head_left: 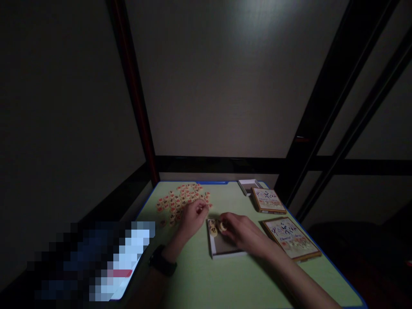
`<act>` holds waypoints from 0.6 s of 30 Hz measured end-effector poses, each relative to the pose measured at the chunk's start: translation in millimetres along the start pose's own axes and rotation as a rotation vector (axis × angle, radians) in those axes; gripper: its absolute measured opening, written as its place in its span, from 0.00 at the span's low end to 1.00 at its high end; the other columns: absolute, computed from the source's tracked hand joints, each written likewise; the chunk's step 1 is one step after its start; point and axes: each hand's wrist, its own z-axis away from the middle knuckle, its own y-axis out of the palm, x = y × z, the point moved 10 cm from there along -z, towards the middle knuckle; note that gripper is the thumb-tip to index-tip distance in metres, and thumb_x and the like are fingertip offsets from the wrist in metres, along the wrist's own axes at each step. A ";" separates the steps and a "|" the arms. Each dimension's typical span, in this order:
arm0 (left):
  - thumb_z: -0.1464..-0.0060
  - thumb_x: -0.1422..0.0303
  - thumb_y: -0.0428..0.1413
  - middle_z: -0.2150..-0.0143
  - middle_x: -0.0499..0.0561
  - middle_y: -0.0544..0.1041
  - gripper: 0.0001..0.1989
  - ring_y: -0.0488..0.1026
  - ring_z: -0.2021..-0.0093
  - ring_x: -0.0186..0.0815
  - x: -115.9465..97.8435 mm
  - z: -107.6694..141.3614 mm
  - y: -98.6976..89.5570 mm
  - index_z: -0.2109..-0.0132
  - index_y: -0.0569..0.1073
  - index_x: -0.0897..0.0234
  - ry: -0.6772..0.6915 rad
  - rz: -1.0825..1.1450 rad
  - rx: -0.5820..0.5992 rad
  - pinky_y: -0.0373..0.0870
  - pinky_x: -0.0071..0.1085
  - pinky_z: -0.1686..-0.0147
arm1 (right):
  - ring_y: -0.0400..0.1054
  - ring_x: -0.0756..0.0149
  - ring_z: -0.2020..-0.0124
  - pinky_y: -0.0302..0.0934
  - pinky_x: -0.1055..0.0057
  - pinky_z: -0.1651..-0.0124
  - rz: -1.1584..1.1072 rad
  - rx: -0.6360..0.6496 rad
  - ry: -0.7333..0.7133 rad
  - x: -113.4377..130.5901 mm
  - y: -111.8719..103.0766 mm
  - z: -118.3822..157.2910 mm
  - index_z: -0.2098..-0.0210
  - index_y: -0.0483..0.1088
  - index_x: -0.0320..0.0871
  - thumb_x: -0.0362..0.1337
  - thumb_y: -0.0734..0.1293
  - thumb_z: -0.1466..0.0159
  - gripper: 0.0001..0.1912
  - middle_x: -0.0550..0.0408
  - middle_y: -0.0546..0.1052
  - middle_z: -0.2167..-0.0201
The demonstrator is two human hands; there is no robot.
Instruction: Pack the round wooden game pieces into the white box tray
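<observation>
Round wooden Chinese chess pieces point(175, 199), marked in red or dark characters, lie spread over the far left of the table. My left hand point(194, 214), with a dark watch on its wrist, is at the right side of this spread. Its fingers are curled together; whatever they may hold is hidden. A shallow white-edged box tray point(222, 247) lies in front of me. In its far left corner rest a few chess pieces point(213, 229). My right hand point(243, 230) reaches over the tray, its fingers closed on a chess piece point(221, 226) beside them.
Two printed Chinese chess boxes, a nearer box point(291, 240) and a farther box point(268, 201), lie along the right side of the green table point(193, 283). Another shallow tray point(247, 186) stands at the back right. A bright, pixelated screen point(128, 257) is at the left edge.
</observation>
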 end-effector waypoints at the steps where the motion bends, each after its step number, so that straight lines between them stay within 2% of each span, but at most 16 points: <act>1: 0.47 0.70 0.53 0.73 0.47 0.74 0.05 0.70 0.71 0.32 -3.8 1.9 1.1 0.71 0.70 0.63 0.035 -0.135 -0.005 0.64 0.27 0.68 | 0.73 0.63 0.61 0.63 0.71 0.59 0.034 0.025 0.008 -1.9 6.3 2.4 0.53 0.67 0.42 0.29 0.64 0.37 0.12 0.50 0.78 0.60; 4: 0.48 0.75 0.51 0.71 0.47 0.77 0.08 0.73 0.67 0.34 -12.3 9.9 15.3 0.70 0.73 0.62 0.118 -0.390 0.063 0.66 0.29 0.62 | 0.72 0.61 0.60 0.62 0.70 0.59 0.154 0.058 -0.002 -4.2 23.1 5.6 0.54 0.68 0.41 0.28 0.63 0.36 0.12 0.48 0.78 0.60; 8: 0.47 0.78 0.49 0.65 0.50 0.79 0.10 0.75 0.61 0.36 -10.3 16.3 32.8 0.67 0.74 0.62 0.140 -0.477 0.166 0.68 0.30 0.56 | 0.72 0.61 0.61 0.63 0.69 0.58 0.248 0.089 -0.026 -3.9 38.0 3.7 0.54 0.70 0.39 0.28 0.61 0.34 0.11 0.45 0.77 0.58; 13: 0.44 0.77 0.48 0.64 0.51 0.79 0.11 0.75 0.59 0.36 -1.3 16.3 38.6 0.65 0.74 0.62 0.138 -0.492 0.210 0.68 0.31 0.54 | 0.71 0.64 0.63 0.65 0.70 0.60 0.220 0.056 0.021 -11.1 37.9 2.0 0.52 0.70 0.40 0.26 0.61 0.35 0.13 0.47 0.72 0.55; 18: 0.44 0.77 0.46 0.64 0.50 0.79 0.13 0.75 0.59 0.35 -0.3 16.7 39.5 0.65 0.74 0.61 0.161 -0.481 0.212 0.68 0.30 0.54 | 0.69 0.65 0.61 0.65 0.69 0.56 0.038 -0.038 0.008 -18.1 30.8 2.2 0.53 0.71 0.43 0.24 0.65 0.40 0.17 0.51 0.69 0.58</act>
